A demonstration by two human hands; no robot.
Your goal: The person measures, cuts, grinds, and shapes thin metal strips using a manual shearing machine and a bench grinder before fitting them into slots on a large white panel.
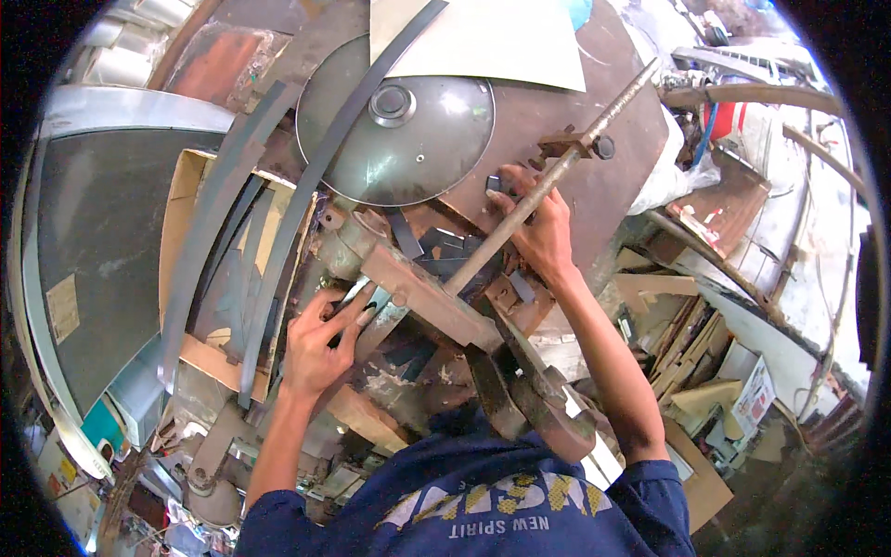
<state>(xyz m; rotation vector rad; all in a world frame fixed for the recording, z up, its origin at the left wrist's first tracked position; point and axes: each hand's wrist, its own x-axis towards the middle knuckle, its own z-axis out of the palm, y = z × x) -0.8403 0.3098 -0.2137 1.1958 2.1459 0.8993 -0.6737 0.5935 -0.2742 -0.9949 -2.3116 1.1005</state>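
A heavy rusty bench machine (432,297) stands in front of me, and a long round rod (557,173) runs from it to the far right. My left hand (316,348) is at the machine's left side, its fingers bent round a shiny flat metal piece (377,299) whose far end is hidden. My right hand (541,232) lies beyond the machine, partly behind the rod. Its thumb and fingers close on a small dark metal piece (494,184). A small clamp with a knob (568,145) sits on the rod. Several cut dark metal pieces (445,245) lie between the hands.
Two long dark metal strips (329,144) (218,209) slope past my left hand, over a cardboard box (181,200) of strips. A round metal lid (436,139) and a white sheet (478,46) lie on the brown table (613,181). Wood scraps (691,348) are piled at right.
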